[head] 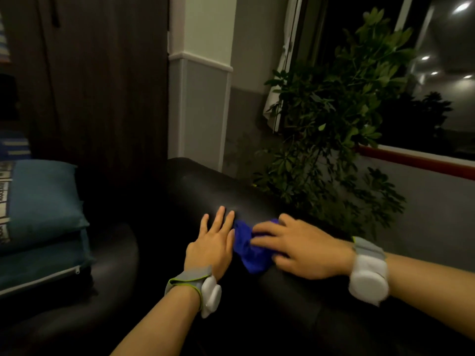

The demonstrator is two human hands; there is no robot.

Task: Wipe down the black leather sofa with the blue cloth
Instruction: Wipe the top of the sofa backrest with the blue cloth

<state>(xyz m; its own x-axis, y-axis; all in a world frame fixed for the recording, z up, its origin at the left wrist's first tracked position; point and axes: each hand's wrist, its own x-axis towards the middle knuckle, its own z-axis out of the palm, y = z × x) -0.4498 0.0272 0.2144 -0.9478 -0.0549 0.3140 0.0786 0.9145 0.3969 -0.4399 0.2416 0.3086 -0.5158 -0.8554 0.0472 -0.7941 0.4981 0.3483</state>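
Cushions (38, 201), teal, stacked at the left end of the seat of the black leather sofa (205, 191), well apart from both hands. Next along, on the rounded top of the sofa's arm near the middle of its length, left hand (213, 242) lying flat, fingers straight and spread, gripping nothing, just beside the cloth. Right of that, blue cloth (250, 250), bunched, pressed onto the same top edge under the right hand (300, 249), fingers curled over and clamped on the fabric. White sensor bands on both wrists. Beyond the arm's outer edge, leafy houseplant (331, 119) and dark window. Probably mid-wipe on the arm's top; no telling which stretches are already cleaned, the leather too dim to show streaks. Seat, backrest and arm sides likely still to do.
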